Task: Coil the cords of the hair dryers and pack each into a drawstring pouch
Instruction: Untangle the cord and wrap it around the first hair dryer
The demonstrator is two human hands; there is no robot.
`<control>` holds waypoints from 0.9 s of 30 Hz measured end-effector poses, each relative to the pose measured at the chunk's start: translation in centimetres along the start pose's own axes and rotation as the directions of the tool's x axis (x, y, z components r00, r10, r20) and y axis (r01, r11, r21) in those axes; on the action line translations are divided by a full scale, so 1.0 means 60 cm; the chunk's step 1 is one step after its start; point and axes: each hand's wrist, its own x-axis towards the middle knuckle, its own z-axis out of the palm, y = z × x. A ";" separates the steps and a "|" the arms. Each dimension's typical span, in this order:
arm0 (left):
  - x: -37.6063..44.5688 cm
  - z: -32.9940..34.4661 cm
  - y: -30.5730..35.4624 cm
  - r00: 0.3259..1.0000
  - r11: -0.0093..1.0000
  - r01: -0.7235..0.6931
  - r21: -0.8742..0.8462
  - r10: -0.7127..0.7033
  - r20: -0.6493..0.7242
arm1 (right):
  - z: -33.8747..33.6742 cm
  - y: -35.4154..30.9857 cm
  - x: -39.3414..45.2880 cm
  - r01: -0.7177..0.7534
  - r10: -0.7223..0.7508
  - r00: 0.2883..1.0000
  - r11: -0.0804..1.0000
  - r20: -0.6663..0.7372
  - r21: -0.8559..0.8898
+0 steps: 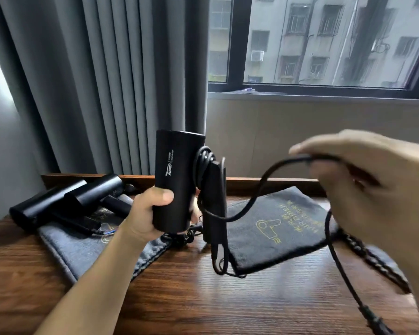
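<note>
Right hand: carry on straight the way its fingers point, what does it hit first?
The right hand points left, so probably the cord loops wrapped on the hair dryer handle held by the left hand; depth unclear.

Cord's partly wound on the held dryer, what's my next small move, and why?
Probably swing the right hand round the handle for another loop: the left hand grips the dryer, a few turns are on, and much cord hangs loose.
</note>
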 end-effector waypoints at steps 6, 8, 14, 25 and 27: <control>0.008 0.003 -0.017 0.943 0.992 0.121 -0.039 -0.103 0.316 | 0.104 0.104 0.023 -0.224 0.240 0.971 0.929 -0.019 0.295; 0.009 0.013 -0.024 0.945 0.990 0.132 0.039 -0.138 0.296 | 0.129 0.127 0.021 -0.261 0.282 0.959 0.905 -0.017 0.335; 0.013 0.034 -0.045 0.952 0.985 0.152 0.080 -0.168 0.256 | 0.175 0.154 0.010 -0.345 0.394 0.919 0.834 -0.027 0.431; 0.014 0.025 -0.024 0.983 0.957 -0.177 -0.228 0.185 0.016 | 0.247 0.105 -0.081 -0.375 0.248 0.853 0.904 0.460 0.208; 0.014 0.024 -0.018 0.985 0.970 -0.171 -0.171 0.166 -0.046 | 0.260 0.089 -0.092 -0.281 0.176 0.868 0.945 0.464 0.167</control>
